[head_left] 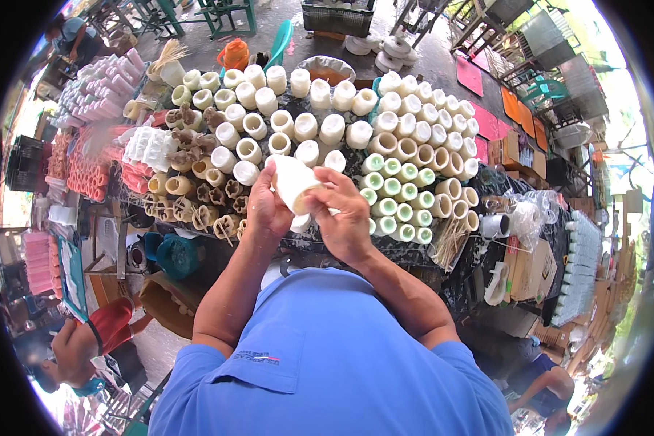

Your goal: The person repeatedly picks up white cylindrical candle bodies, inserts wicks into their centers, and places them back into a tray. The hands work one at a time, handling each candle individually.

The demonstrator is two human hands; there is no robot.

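Note:
A thick-walled, waxy-looking white hollow cylinder (pixel 293 180) is held tilted in front of my chest, its open end toward my right hand. My left hand (pixel 264 207) is closed round its left side. On the right, my right hand (pixel 340 214) grips the rim, with fingers at the opening; some fingertips are hidden. Just beyond, on a dark-covered table, stand several white hollow cylinders (pixel 305 126). Cylinders with pale green insides (pixel 398 190) are packed in rows to the right. Brownish, flower-shaped hollow pieces (pixel 209 195) lie to the left.
Pink-orange tubes (pixel 89 174) and pale pink stacks (pixel 103 86) crowd the table's left end. Thin sticks (pixel 450 251) and a white mug-like cup (pixel 495 226) lie at the right. A black crate (pixel 338 18) stands beyond the table. Other people are at both sides, apart from my hands.

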